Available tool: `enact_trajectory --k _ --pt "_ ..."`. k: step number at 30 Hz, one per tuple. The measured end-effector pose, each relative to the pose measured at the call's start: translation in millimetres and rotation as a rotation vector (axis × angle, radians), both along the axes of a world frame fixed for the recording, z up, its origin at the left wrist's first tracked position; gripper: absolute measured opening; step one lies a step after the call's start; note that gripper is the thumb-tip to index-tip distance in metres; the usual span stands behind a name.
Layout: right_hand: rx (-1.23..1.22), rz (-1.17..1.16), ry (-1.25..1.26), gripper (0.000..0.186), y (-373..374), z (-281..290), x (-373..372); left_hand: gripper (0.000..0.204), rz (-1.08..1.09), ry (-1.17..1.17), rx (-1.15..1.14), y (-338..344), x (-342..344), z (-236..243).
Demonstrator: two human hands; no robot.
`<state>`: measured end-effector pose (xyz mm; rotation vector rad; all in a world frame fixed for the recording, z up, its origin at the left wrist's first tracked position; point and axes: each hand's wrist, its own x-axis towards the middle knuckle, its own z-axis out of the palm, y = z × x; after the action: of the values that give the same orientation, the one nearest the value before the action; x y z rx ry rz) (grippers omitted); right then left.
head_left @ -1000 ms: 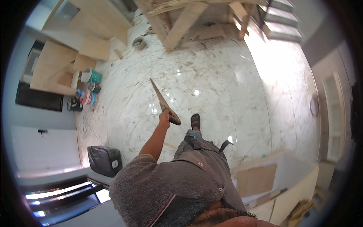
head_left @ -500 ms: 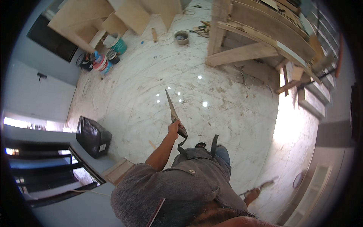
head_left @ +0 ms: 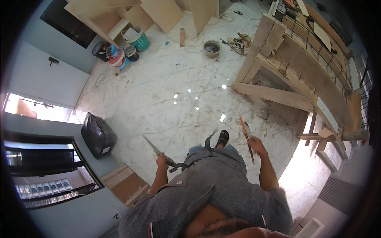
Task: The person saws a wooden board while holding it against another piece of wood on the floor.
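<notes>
My left hand [head_left: 162,160] grips the dark handle of a hand saw [head_left: 152,146] whose blade points up and left over the marble floor. My right hand [head_left: 257,146] is closed around a thin orange-and-dark stick-like tool [head_left: 246,137] that stands nearly upright, together with a flat grey piece I cannot make out. Both forearms come out from my grey shirt. One sandalled foot [head_left: 222,138] shows between the hands.
A wooden stair formwork [head_left: 301,67] with timber props fills the right side. Paint buckets [head_left: 123,53] and plywood sheets [head_left: 158,14] stand at the far end. A small pan [head_left: 212,47] sits on the floor. A black bag [head_left: 97,135] lies by the left wall.
The view has swung, so the timber structure now sits at the right. The saw has dropped lower and to my left, and my right hand has come into view with the stick-like tool.
</notes>
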<state>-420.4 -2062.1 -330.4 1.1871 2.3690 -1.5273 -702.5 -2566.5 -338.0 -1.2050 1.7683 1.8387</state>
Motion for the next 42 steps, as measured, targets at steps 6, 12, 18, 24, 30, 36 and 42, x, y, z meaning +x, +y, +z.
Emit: enact_trajectory --k 6,12,18,24,30,36,42 --pt "-0.54 -0.067 -0.003 0.018 120.9 59.3 -227.7 0.015 0.242 -0.118 -0.111 31.9 16.8 9.4" --pt "-0.84 -0.297 0.248 0.021 166.2 59.8 -397.6 0.016 0.456 -0.26 -0.043 78.0 -44.1 -34.0" --pt "-0.811 -0.403 0.155 0.017 212.9 45.4 -533.1 0.015 0.417 -0.205 0.212 128.6 -222.7 -52.7" --pt "-0.783 -0.509 0.096 0.014 267.3 20.9 -640.9 0.012 0.203 0.144 0.419 201.0 -403.2 25.7" --pt "-0.722 -0.409 0.06 0.016 356.4 -49.9 -732.2 0.019 -0.005 0.157 0.12 293.4 -459.4 92.3" --pt "-0.752 -0.381 -0.039 0.017 424.3 -165.7 -821.0 0.029 -0.109 -0.052 -0.138 348.5 -442.2 118.5" --pt "-0.603 -0.285 -0.216 0.014 472.3 -267.7 -869.1 0.026 0.079 -0.197 -0.108 413.3 -465.3 133.7"
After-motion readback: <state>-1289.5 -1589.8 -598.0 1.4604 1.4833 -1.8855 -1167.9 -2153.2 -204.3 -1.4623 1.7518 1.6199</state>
